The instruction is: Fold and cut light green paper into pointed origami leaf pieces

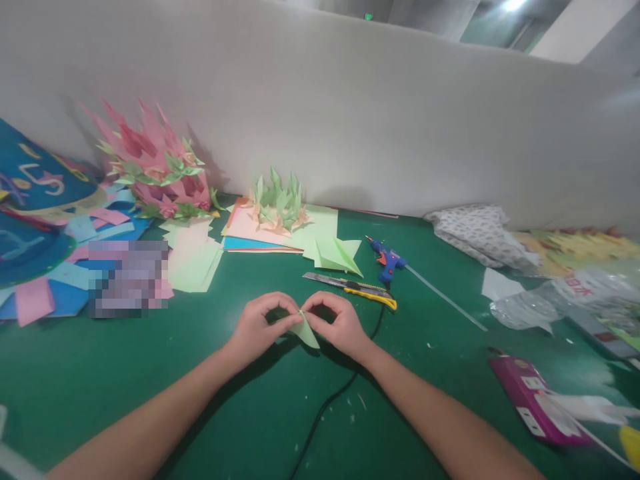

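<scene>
Both my hands meet over the green table (150, 387), pinching one small folded piece of light green paper (306, 331). My left hand (260, 328) grips its left side with thumb and fingers closed. My right hand (336, 323) pinches the top of the same piece from the right. The paper's pointed tip hangs down between the hands.
A yellow utility knife (356, 289), a blue glue gun (388, 261) with a black cord (330, 400), and a folded green paper (339, 256) lie just beyond my hands. Paper flower pieces (155, 167) and coloured sheets sit left; a purple package (535, 400) and plastic bags right.
</scene>
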{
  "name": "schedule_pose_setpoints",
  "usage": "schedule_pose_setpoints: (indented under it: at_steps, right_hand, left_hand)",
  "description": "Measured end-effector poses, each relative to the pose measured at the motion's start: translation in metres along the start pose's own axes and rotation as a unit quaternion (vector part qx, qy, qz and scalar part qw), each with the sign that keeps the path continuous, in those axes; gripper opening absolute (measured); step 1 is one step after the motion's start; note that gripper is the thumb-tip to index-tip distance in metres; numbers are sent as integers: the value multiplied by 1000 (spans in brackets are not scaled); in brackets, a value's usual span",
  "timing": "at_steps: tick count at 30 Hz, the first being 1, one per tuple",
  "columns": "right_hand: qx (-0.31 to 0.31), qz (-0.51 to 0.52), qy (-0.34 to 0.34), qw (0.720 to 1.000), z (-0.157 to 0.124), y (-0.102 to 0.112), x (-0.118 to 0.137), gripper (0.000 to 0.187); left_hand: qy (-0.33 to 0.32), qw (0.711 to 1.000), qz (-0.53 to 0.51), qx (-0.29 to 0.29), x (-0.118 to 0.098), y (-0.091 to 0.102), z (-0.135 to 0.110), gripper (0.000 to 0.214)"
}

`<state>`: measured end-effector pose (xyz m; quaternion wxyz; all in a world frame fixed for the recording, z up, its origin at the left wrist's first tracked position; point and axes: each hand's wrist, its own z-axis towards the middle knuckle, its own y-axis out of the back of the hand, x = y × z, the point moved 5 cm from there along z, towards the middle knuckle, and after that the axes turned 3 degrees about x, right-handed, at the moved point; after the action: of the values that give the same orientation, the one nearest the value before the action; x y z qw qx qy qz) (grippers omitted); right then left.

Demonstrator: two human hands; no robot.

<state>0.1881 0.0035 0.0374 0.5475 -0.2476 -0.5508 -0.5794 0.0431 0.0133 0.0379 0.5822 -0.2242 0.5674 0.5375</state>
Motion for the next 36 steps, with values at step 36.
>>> schedule_pose_setpoints:
  at_steps: [36]
  right_hand:
    - [-17, -29, -54, 998, 2, -1, -13, 18]
  left_hand:
    - [150, 981, -124, -1, 20, -4, 3, 20]
